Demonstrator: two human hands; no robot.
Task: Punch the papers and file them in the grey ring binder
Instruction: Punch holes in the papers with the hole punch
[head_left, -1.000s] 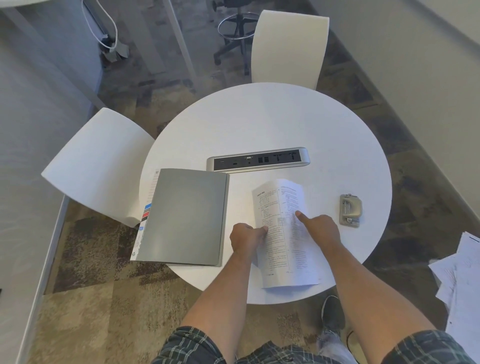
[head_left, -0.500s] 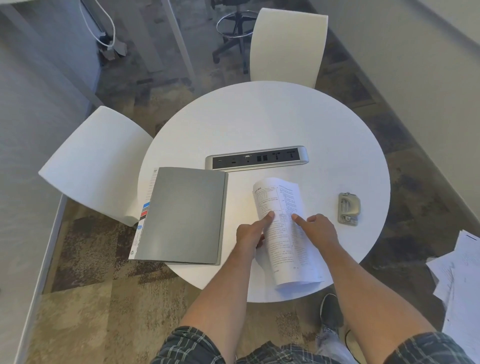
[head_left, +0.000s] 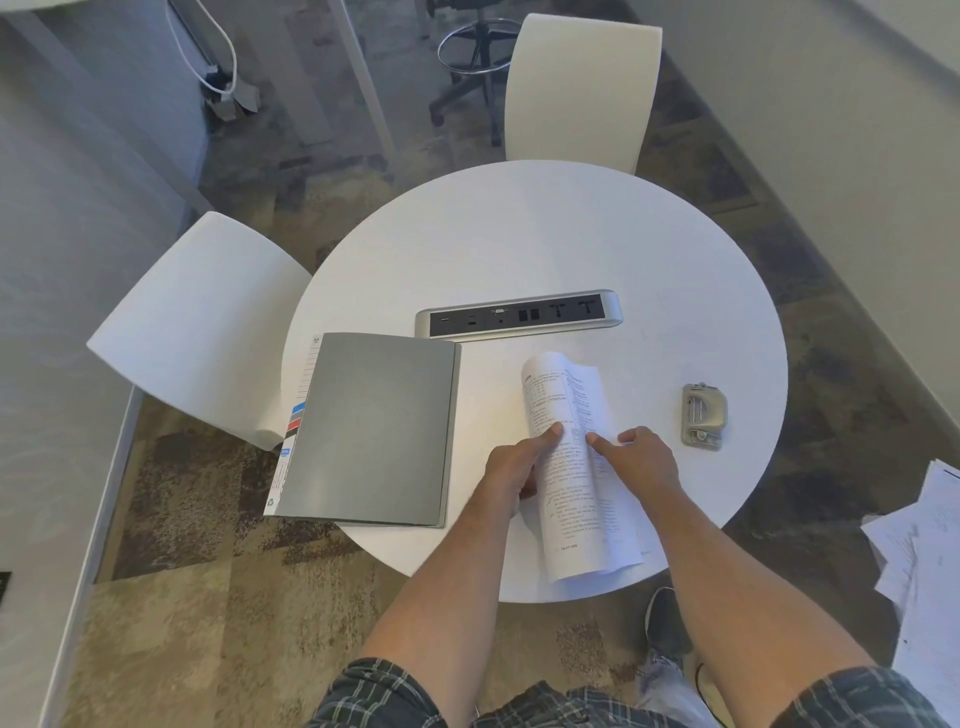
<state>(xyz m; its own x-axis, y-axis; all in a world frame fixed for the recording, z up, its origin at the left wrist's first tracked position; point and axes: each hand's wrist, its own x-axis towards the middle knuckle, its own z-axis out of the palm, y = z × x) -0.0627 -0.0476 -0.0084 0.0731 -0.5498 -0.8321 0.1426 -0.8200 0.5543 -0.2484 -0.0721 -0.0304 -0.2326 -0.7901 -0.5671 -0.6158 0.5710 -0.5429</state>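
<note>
At the near edge of the round white tabletop, a stack of printed papers, folded over in a curve along its long axis, its near end reaching past the rim. Held on the left side by the left hand, thumb on top of the fold and fingers curled under the sheets. Pressed from the right by the right hand, index finger stretched out on the page, other fingers bent, nothing gripped inside it. Toward the left edge, the grey ring binder, closed and flat, its near-left corner hanging over the rim, coloured index tabs showing along its left side. Near the right edge, well apart from the papers, a small metal hole punch. At the centre, a silver power strip with dark sockets, just beyond the binder's far corner.
</note>
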